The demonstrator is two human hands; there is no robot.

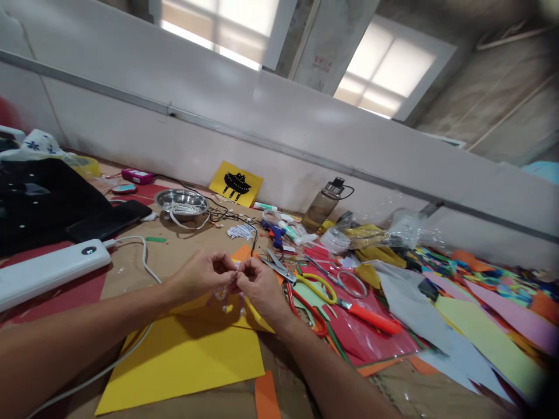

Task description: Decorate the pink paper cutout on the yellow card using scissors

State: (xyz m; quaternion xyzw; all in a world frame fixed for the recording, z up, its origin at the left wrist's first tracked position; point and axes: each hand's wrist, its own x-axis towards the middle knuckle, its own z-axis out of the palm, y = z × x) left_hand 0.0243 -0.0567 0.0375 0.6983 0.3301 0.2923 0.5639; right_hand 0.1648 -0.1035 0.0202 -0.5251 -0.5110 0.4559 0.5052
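My left hand [201,276] and my right hand [264,290] meet over the middle of the table, fingertips almost touching. Each pinches thumb against finger on a small beaded strand [224,305]. Pale, shiny beads dangle from it below my fingers; the part inside the pinch is hidden. Beneath both hands lies a yellow sheet [187,366], with another yellow piece partly under my right wrist. An open pair of scissors with yellow handles [315,285] rests just right of my right hand. Red-handled scissors [308,311] lie close to that forearm.
At the back stand a steel bowl [163,203] of white beads, a yellow card with a black cutout [257,186] and a water bottle [323,205]. A blue glue gun [276,234] lies mid-table. An orange-handled cutter [375,319] and coloured sheets fill the right; a white power bank [48,272] lies left.
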